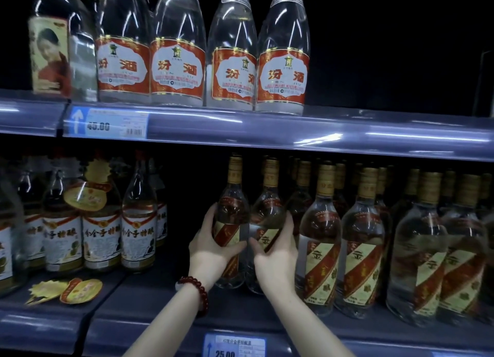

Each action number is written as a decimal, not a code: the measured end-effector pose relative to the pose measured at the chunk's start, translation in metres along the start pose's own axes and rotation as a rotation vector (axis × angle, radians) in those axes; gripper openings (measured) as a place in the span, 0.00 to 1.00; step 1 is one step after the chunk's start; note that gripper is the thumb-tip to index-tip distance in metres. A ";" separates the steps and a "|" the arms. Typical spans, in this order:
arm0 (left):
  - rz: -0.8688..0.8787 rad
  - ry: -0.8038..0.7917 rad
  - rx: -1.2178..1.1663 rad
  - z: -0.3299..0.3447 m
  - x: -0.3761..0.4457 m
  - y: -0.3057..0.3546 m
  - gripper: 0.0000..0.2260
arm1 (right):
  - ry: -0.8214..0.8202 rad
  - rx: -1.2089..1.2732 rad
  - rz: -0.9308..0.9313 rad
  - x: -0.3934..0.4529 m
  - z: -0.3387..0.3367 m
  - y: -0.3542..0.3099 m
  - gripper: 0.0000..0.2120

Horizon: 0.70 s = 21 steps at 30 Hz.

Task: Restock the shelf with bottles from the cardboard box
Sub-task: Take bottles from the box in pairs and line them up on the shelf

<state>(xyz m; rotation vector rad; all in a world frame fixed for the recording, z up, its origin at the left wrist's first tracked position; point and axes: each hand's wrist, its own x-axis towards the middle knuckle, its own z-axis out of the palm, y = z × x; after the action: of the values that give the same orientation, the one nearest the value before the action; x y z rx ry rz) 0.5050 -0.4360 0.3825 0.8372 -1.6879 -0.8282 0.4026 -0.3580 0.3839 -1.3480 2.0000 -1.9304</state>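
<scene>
Where the lower shelf [149,300] meets the row of gold-capped bottles [363,239], we see two clear bottles standing side by side at the row's left end, touching each other. Our left hand [211,247] curls round the left bottle [232,217], thumb across its slanted red label, fingers wrapped behind. Our right hand [275,252] grips the right bottle [268,220] the same way (its fingertips are hidden behind the glass). A red bead bracelet [196,289] circles the left wrist. Above, the upper shelf [267,132] carries taller bottles with red labels [232,70]. A loose gold tag [66,289] lies left.
</scene>
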 end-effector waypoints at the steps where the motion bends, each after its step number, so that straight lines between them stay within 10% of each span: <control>1: 0.005 0.000 0.003 0.000 0.001 -0.001 0.43 | 0.006 -0.002 -0.004 0.000 0.000 0.000 0.41; 21: 0.182 0.007 -0.026 0.005 -0.092 0.068 0.37 | -0.147 0.132 -0.029 -0.064 -0.075 -0.037 0.34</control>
<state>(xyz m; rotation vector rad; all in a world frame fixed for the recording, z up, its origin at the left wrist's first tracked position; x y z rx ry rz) 0.5116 -0.3224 0.3945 0.6569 -1.7153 -0.7192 0.4180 -0.2548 0.3988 -1.4464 1.7645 -1.8778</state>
